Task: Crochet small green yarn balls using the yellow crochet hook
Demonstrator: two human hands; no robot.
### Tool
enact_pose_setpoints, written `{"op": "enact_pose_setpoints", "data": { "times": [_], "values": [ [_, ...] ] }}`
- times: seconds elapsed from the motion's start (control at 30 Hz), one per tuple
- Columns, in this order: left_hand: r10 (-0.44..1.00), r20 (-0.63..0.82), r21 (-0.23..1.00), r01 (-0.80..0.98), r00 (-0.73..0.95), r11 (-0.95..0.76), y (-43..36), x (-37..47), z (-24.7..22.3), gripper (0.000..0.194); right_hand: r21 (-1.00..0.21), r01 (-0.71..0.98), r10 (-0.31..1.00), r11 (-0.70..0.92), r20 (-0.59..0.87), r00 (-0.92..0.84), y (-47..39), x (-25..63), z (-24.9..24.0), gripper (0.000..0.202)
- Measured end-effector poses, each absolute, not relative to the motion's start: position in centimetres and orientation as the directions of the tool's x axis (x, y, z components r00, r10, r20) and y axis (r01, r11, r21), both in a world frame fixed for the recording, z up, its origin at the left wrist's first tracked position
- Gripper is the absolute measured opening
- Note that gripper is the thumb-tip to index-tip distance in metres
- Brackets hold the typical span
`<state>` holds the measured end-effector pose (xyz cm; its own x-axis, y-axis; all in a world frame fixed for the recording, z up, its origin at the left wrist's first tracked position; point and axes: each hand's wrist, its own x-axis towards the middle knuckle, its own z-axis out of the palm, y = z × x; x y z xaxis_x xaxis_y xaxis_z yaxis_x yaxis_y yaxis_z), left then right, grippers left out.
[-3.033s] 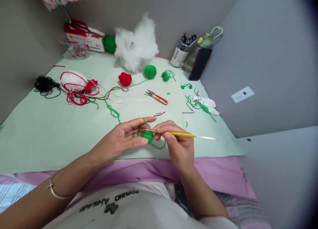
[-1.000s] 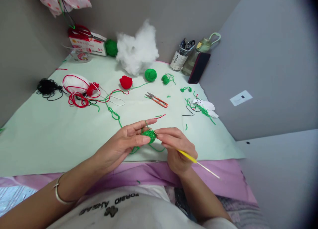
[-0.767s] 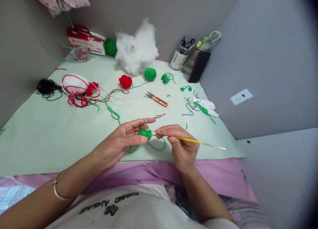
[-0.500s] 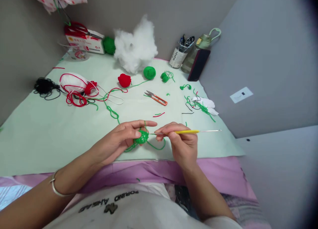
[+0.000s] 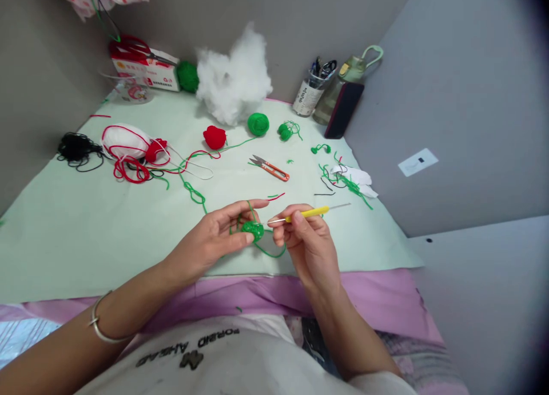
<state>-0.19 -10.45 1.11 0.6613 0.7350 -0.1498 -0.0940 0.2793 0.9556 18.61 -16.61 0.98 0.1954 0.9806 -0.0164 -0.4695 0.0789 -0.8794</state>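
Between the thumb and fingers of my left hand (image 5: pixel 214 229) is a small green crochet piece (image 5: pixel 253 230). My left index finger stretches to the right, with a strand of green yarn running over it down to the piece. My right hand (image 5: pixel 311 232) grips a crochet hook (image 5: pixel 315 212) by its yellow handle, pen-like. The hook's thin metal tip points left and reaches the top right edge of the crochet piece; whether it is inside a stitch I cannot tell. A loose loop of green yarn (image 5: pixel 274 255) hangs below, between the hands.
Orange thread snips (image 5: pixel 274 169) lie ahead of my hands. Farther back are a green yarn ball (image 5: pixel 258 124), a red yarn ball (image 5: pixel 214 137) and white stuffing (image 5: pixel 234 80). Yarn scraps (image 5: pixel 354 186) lie at right; a white yarn skein (image 5: pixel 124 142) and black yarn (image 5: pixel 79 149) at left.
The crochet piece has turned in my left hand and moved slightly right. My right hand has shifted a little left, and the hook now tilts, its back end raised.
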Motion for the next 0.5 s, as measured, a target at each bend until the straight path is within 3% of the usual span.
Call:
{"op": "enact_pose_setpoints", "data": {
  "times": [0.17,0.33,0.5],
  "values": [
    [0.648,-0.215,0.871,-0.157,0.731,0.466,-10.41,-0.18,0.79,0.048,-0.906,-0.412,0.978,0.1,0.014,0.206,-16.51,18.7,0.87,0.022],
    [0.557,-0.189,0.753,-0.245,0.808,0.611,-10.23,-0.03,0.83,0.039,-0.926,-0.366,0.986,0.093,0.033,0.166,-16.71,18.82,0.83,0.023],
    [0.595,-0.206,0.815,-0.2,0.777,0.543,-10.33,-0.27,0.69,0.04,-0.908,-0.412,0.989,0.077,0.017,0.148,-16.94,18.79,0.68,0.021]
  ]
}}
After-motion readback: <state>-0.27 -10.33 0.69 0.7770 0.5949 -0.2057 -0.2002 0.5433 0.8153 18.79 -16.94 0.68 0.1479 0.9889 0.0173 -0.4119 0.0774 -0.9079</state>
